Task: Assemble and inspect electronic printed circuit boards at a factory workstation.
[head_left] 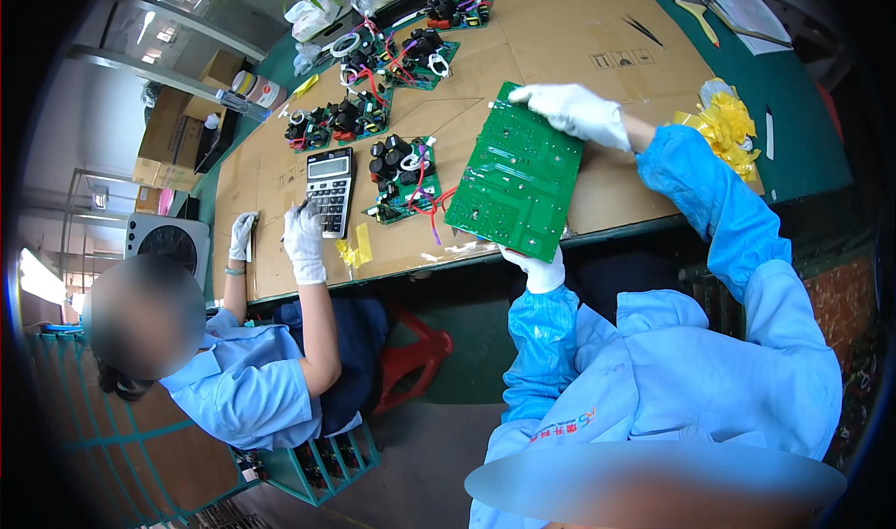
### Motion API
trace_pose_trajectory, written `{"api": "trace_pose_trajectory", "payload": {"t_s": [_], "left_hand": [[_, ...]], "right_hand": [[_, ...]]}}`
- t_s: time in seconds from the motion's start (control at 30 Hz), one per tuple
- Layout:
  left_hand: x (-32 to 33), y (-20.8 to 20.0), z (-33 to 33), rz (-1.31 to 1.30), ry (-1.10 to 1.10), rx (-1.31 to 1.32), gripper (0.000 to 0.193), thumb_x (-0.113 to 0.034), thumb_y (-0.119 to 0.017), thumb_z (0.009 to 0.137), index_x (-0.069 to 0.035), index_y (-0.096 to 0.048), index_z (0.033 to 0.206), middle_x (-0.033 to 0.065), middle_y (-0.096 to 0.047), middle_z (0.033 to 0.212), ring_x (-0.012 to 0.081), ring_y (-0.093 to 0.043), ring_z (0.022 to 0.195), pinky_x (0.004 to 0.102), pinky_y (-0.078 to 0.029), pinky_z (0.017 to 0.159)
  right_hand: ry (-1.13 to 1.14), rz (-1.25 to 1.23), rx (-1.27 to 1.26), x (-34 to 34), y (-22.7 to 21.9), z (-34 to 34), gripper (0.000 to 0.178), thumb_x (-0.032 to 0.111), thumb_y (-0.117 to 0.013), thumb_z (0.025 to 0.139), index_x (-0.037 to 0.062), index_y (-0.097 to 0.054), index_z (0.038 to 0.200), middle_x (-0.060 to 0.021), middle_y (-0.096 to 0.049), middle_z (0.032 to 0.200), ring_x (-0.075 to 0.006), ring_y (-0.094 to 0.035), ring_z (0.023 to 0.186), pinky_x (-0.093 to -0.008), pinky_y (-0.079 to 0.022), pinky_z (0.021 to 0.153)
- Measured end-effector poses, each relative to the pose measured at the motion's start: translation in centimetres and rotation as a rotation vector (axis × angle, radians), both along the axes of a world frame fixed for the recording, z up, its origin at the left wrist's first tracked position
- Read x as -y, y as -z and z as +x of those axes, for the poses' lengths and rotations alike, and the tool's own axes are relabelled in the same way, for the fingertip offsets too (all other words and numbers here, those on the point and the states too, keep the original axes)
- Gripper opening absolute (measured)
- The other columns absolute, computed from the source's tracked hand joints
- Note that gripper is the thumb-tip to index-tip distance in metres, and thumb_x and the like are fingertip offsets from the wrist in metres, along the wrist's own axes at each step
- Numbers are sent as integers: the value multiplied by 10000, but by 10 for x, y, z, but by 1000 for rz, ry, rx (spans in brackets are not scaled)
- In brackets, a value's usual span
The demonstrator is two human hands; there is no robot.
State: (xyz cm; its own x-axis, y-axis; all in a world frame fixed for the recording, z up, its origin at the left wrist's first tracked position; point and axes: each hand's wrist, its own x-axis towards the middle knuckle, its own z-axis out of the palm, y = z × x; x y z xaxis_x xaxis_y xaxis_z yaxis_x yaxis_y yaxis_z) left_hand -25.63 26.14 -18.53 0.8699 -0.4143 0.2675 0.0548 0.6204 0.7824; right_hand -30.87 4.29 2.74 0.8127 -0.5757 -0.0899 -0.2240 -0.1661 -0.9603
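A large green circuit board (521,169) is tilted up above the cardboard, its solder side facing me. My left hand (539,269), in a white glove, grips its lower edge from below; most of those fingers are hidden behind the board. At the top edge, my right hand (577,116), also gloved in white, has its fingers closed over the rim. Red wires (446,197) stick out from behind the board's left side. Just left of it, a populated circuit board (403,176) with black capacitors and a white wire coil lies on the cardboard.
Several more populated boards (359,113) lie further back on the cardboard sheet (541,34). A co-worker's gloved hand (304,239) is beside a calculator (330,191). At right are a bundle of yellow tape strips (726,132), a brush (698,17) and tweezers (644,31).
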Motion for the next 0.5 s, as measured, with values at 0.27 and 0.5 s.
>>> {"api": "trace_pose_trajectory", "payload": {"t_s": [0.27,0.5], "left_hand": [[-8,7,21,1008,-674,1075,621,-135,-611,950,-74,-252,1453,149,-439,1430,253,-483,1266,436,-369,1087],[-10,-1,19,1371,-791,1276,500,-256,-477,1029,-101,-298,1469,104,-441,1455,218,-462,1290,411,-373,1093]], "right_hand": [[-105,-501,-175,13,-11,-19,444,425,-400,1007,149,-550,1321,-124,-661,1139,-272,-632,883,-393,-509,815],[-155,-648,-247,19,-3,-12,425,390,-397,1000,158,-536,1328,-113,-660,1141,-284,-632,904,-388,-501,837]]}}
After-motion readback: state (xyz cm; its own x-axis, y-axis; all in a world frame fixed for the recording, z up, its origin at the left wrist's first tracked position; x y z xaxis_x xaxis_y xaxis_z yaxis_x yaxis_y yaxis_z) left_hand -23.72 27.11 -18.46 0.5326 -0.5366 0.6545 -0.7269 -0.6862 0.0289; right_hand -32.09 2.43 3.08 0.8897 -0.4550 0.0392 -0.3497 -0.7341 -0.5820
